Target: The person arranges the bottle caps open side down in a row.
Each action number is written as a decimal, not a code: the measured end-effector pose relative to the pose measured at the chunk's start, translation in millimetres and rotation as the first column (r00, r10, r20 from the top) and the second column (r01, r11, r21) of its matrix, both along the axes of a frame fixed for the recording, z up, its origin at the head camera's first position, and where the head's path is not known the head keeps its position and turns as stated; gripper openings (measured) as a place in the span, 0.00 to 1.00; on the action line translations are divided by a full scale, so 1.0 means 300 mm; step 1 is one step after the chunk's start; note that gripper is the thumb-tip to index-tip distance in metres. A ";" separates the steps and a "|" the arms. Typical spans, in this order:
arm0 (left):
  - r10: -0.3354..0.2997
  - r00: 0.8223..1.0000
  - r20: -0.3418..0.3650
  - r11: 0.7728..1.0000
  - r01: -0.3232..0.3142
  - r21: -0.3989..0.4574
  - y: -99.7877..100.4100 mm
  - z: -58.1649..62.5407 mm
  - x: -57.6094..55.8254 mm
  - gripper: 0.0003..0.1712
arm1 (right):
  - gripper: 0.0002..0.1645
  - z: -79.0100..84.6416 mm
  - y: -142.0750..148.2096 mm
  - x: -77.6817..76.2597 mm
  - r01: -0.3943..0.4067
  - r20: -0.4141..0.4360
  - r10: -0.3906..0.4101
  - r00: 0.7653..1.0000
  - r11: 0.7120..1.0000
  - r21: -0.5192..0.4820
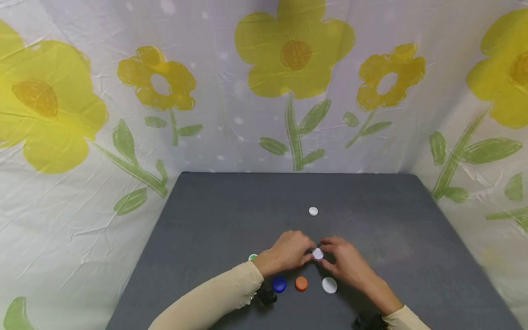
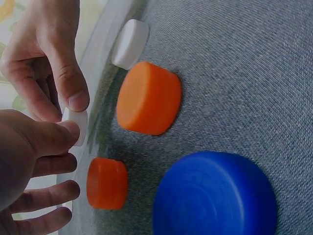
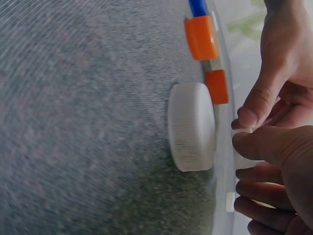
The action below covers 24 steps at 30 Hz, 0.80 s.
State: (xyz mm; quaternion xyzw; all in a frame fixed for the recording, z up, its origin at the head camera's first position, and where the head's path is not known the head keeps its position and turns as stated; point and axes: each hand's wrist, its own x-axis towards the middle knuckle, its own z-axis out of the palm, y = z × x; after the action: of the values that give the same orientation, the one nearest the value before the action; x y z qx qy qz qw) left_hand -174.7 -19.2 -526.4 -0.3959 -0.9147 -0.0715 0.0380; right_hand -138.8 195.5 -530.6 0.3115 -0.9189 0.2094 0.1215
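My left hand (image 1: 292, 250) and my right hand (image 1: 345, 261) meet over the table, pinching one small white cap (image 1: 317, 254) from opposite sides. In the left wrist view, both thumbs press on the rim of this cap (image 2: 79, 126), and the other left fingers spread loosely below it. The right wrist view shows the right thumb and fingertips on the same cap (image 3: 243, 159), partly covering it. Nearer the body, a blue cap (image 1: 278, 283), an orange cap (image 1: 301, 283) and a larger white cap (image 1: 329, 285) lie in a row.
A second orange cap (image 2: 106, 183) is hidden by the left hand in the head view. By the left wrist shows a green-and-white cap (image 1: 253, 257). Farther back on the grey table (image 1: 231, 197) lies another white cap (image 1: 313, 211). Flower-printed curtains (image 1: 222, 114) surround the table.
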 end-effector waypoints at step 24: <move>0.004 0.998 -0.059 0.996 -0.009 -0.091 0.018 -0.027 0.009 0.08 | 0.18 -0.022 0.007 0.003 0.045 0.067 -0.051 0.996 0.996 0.083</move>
State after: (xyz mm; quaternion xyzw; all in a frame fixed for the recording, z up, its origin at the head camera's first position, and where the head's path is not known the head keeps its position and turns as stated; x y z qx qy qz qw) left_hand -172.1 -13.7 -534.4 -0.3962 -0.9168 -0.0179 0.0472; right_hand -137.8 197.6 -537.4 0.2867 -0.9375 0.1794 0.0819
